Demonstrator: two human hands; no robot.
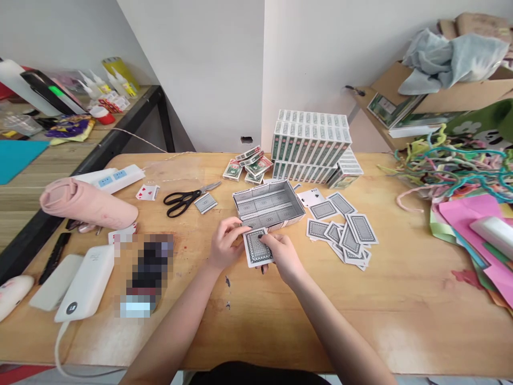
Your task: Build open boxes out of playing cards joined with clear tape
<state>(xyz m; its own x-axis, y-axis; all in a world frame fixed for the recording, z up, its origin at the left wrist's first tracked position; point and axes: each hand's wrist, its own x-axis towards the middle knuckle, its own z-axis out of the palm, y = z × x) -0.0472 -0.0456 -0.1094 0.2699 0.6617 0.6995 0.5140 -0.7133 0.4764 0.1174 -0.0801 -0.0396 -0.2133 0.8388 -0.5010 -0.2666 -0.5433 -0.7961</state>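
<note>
In front of me, my right hand is closed on a playing card with a grey patterned back, the thumb lying across it. I cannot tell if it is one card or a few together. My left hand pinches the card's upper left edge, near the front wall of an open-topped box made of the same cards. To the right of the box lie several loose cards, mostly face down and overlapping. One card, a two of clubs, lies face up by the box's right end.
Behind the box stand stacked card packs and a small pile of packs. Black-handled scissors lie left, beside a cut card piece. Further left are a pink pouch, a power bank and a blurred-out phone. Yarn lies right.
</note>
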